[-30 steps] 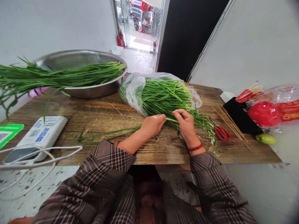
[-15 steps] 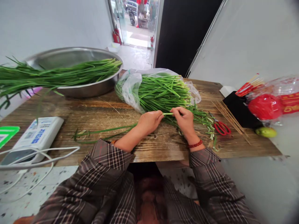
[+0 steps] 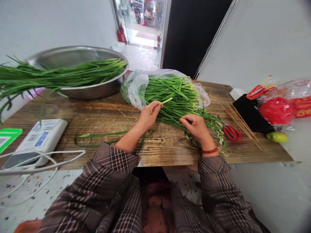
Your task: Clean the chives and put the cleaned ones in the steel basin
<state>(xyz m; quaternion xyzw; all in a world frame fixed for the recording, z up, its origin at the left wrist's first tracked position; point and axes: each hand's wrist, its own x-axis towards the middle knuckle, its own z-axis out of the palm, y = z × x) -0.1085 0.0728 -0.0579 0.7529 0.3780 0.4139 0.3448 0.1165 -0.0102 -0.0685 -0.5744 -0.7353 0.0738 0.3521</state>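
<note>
My left hand (image 3: 148, 116) is closed on a garlic chive (image 3: 167, 101), whose pale cut end points up and right over the pile. Long green leaves trail below that wrist on the table. My right hand (image 3: 195, 127) is curled with thumb and forefinger together, close to the near right edge of the pile; whatever it may hold is hidden. Behind both hands lies a large heap of garlic chives (image 3: 167, 90), partly wrapped in a clear plastic bag (image 3: 138, 92). Withered trimmings (image 3: 213, 124) lie just right of my right hand.
On the left a steel basin (image 3: 97, 91) holds more chives, their leaves hanging over its rim. A white boxy device (image 3: 46, 136) with cables sits at the near left. Right of the trimmings are red-handled scissors (image 3: 232, 132), thin wooden skewers (image 3: 239, 124) and a black box (image 3: 251, 115).
My hands have moved apart. The left has risen slightly up and left with the chive, and the right has let go of its end and shifted right and down.
</note>
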